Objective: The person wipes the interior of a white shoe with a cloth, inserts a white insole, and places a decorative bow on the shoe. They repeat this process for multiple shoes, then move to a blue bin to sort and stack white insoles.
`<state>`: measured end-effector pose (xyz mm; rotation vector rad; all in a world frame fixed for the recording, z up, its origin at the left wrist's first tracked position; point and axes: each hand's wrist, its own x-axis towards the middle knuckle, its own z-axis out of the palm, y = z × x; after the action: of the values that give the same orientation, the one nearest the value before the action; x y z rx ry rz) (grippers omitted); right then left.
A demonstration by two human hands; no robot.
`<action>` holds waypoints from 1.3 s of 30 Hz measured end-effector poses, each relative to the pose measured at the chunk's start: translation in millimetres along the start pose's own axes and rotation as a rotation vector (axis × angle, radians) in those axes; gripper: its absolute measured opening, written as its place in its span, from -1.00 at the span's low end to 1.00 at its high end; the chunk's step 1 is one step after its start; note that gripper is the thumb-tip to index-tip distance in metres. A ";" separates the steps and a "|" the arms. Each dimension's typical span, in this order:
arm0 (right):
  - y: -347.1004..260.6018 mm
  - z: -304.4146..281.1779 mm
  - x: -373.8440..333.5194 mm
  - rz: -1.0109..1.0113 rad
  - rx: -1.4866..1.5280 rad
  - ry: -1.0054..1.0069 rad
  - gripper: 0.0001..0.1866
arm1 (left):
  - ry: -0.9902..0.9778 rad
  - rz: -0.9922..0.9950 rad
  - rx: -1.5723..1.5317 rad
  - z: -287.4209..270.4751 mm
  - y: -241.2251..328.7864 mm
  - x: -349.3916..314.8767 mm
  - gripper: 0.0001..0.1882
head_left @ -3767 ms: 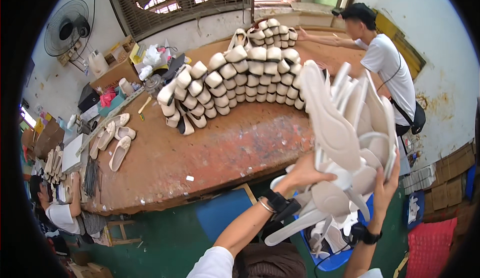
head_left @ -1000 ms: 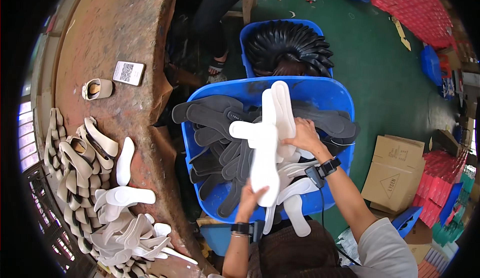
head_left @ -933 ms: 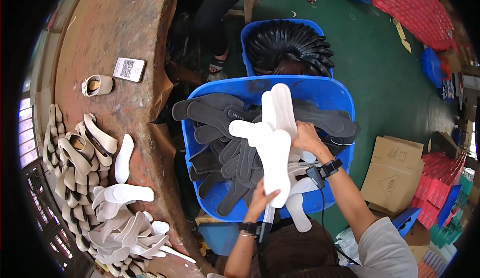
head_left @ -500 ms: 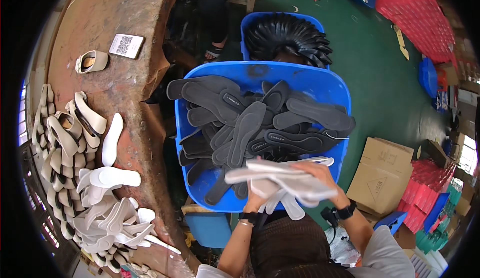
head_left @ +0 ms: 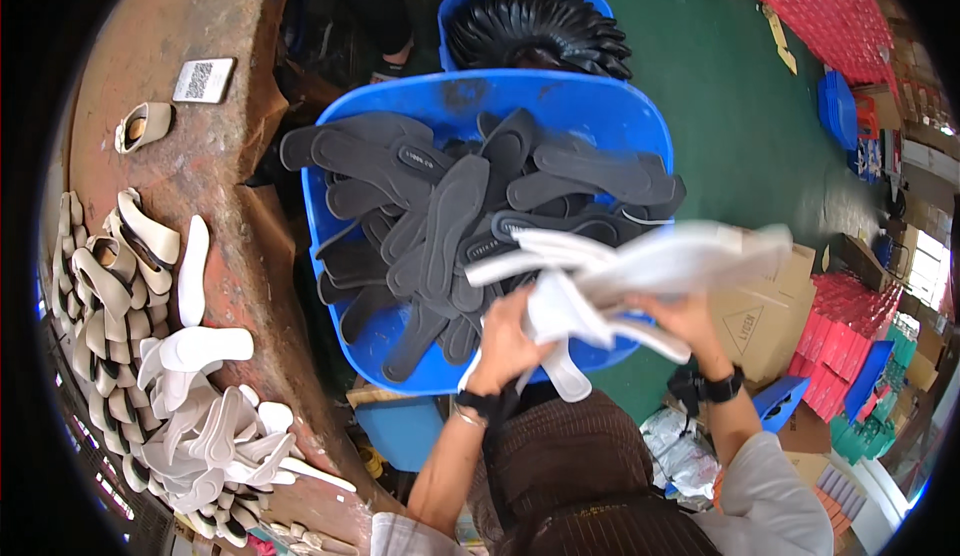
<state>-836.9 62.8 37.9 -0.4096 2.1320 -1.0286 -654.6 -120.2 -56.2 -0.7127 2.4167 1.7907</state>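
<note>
Over the near side of a large blue tub [head_left: 590,106], my left hand [head_left: 507,344] is closed on white insoles [head_left: 560,311]. To its right, my right hand [head_left: 680,318] grips a fanned bunch of white insoles [head_left: 690,261], the upper ones smeared by motion. The held insoles overlap between the hands, so which hand bears each one is hard to make out. Another white insole [head_left: 567,371] points down near my lap. Many black insoles [head_left: 450,226] lie loosely piled in the tub, beneath and beyond the hands.
At left, a worn table [head_left: 150,36] bears beige shoes [head_left: 110,286], a heap of white insoles [head_left: 215,436], a lone shoe [head_left: 143,128] and a printed card [head_left: 203,81]. A second blue tub [head_left: 455,6] of black pieces stands behind. A cardboard box [head_left: 765,306] and pink stacks [head_left: 835,326] are at right.
The insoles in my hands have spread apart, the right-hand bunch swinging right and up. My right hand has moved right. The view has shifted, so the tub and table sit further left and higher.
</note>
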 end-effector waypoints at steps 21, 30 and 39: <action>114.0 103.0 -31.2 0.698 0.937 0.035 -0.60 | 0.549 -0.664 -0.998 -138.0 -73.1 -89.0 -0.50; 163.7 176.9 -33.6 0.840 0.683 0.175 -0.48 | 0.523 -0.810 -0.879 -124.6 -98.4 -107.0 -0.53; 142.4 166.6 -27.7 0.829 0.856 0.032 -0.50 | 0.207 -0.849 -0.788 -100.5 -95.2 -110.4 -0.48</action>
<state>-693.5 76.9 -129.5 0.8277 1.4266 -1.2671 -496.2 -197.0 -74.5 -1.6955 1.0259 2.1984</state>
